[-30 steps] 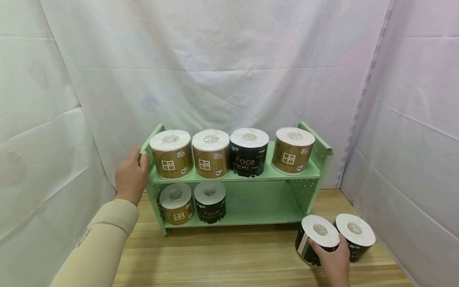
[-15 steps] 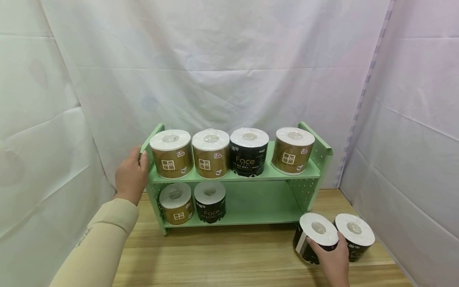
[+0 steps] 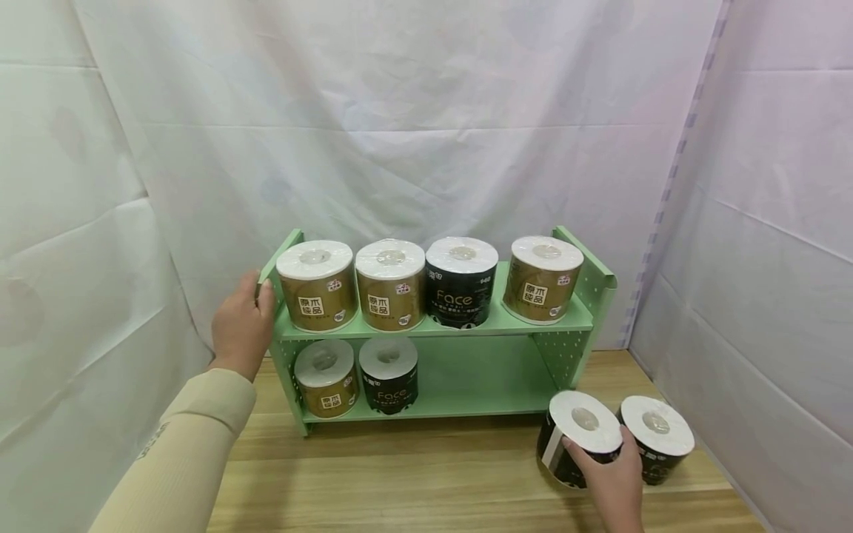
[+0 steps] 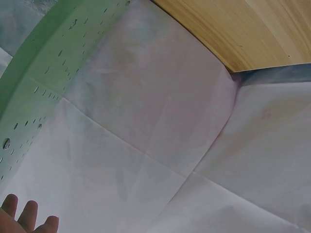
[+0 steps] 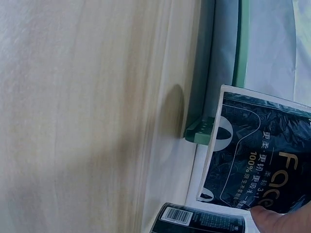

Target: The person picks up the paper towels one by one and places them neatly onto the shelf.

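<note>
My left hand (image 3: 241, 322) holds the left side panel of a green two-tier shelf (image 3: 489, 370) between thumb and index finger. In the left wrist view, several of its fingertips (image 4: 29, 213) show beside the perforated panel. My right hand (image 3: 614, 481) grips a black-wrapped toilet paper roll (image 3: 558, 463), thumb and fingers on opposite sides. That roll tilts, by the shelf's front right corner; its "Face" print (image 5: 279, 177) shows in the right wrist view. Another black-wrapped roll (image 3: 660, 463) stands on the table just right of it.
On the upper tier stand gold-wrapped rolls (image 3: 320, 303), (image 3: 391, 303), (image 3: 541, 292) and a black roll (image 3: 460, 300), with a gap before the rightmost. A gold roll (image 3: 329, 400) and a black roll (image 3: 389, 392) occupy the lower tier's left half. White cloth (image 3: 426, 148) surrounds the wooden table (image 3: 400, 481).
My right hand has shifted the black roll slightly left and toward the shelf, away from the other loose roll. The left hand stays on the side panel.
</note>
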Demonstrator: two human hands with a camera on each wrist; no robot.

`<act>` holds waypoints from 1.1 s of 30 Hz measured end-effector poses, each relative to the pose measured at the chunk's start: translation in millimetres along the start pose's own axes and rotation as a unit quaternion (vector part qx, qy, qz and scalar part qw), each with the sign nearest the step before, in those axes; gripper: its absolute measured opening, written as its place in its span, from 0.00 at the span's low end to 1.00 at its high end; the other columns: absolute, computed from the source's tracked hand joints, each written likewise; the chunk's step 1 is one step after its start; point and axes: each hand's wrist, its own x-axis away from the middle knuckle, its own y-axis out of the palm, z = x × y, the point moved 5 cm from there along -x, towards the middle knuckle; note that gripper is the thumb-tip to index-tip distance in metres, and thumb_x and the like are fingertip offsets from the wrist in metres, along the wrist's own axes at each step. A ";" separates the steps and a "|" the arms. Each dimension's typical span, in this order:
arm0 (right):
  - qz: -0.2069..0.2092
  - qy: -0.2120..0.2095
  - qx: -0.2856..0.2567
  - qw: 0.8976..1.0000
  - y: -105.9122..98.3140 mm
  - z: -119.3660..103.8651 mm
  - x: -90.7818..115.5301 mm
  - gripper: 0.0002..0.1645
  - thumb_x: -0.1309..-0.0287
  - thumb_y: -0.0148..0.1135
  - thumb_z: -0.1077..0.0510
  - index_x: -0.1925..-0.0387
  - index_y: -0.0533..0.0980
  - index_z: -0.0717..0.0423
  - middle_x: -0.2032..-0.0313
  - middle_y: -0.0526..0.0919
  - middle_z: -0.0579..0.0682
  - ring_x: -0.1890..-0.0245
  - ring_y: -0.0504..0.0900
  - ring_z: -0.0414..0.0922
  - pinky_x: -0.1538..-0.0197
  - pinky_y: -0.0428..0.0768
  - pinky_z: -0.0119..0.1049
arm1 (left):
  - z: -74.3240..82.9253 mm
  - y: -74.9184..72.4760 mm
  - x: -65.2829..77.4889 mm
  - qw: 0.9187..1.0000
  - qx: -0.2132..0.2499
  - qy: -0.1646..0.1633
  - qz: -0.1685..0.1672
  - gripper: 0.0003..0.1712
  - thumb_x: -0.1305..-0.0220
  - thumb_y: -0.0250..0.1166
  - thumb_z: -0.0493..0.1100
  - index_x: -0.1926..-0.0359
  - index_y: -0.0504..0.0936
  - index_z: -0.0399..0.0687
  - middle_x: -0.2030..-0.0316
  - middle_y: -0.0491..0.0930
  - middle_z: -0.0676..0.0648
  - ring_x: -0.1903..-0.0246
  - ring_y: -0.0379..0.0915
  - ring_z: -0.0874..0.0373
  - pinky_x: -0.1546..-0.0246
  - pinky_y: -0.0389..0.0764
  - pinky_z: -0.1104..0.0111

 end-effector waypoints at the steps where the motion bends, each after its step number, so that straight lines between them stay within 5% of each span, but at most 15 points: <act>1: 0.000 -0.001 0.000 1.000 0.1 -0.9 0.1 0.55 0.57 0.78 0.49 0.35 0.58 0.70 0.42 0.67 0.69 0.41 0.65 0.63 0.41 0.62 0.60 | -0.1 0.0 0.0 1.000 0.000 0.000 0.000 0.18 0.26 0.44 0.48 0.53 0.72 0.39 0.80 0.70 0.36 0.78 0.66 0.40 0.77 0.67 0.49; 24: 0.007 -0.017 -0.008 1.000 5.0 -25.3 9.1 0.57 0.60 0.79 0.55 0.34 0.57 0.69 0.39 0.65 0.69 0.37 0.62 0.63 0.37 0.59 0.62 | 4.1 -2.3 1.9 1.000 -0.004 -0.001 -0.004 0.17 0.26 0.45 0.48 0.51 0.72 0.40 0.79 0.71 0.35 0.79 0.67 0.39 0.77 0.67 0.48; 33: -0.028 -0.016 -0.014 0.999 13.2 -36.8 10.1 0.60 0.58 0.79 0.52 0.32 0.54 0.69 0.37 0.61 0.70 0.35 0.59 0.65 0.37 0.59 0.64 | 2.0 -1.9 1.8 1.000 0.002 0.010 0.017 0.15 0.26 0.46 0.47 0.55 0.72 0.40 0.81 0.70 0.37 0.80 0.66 0.40 0.78 0.66 0.49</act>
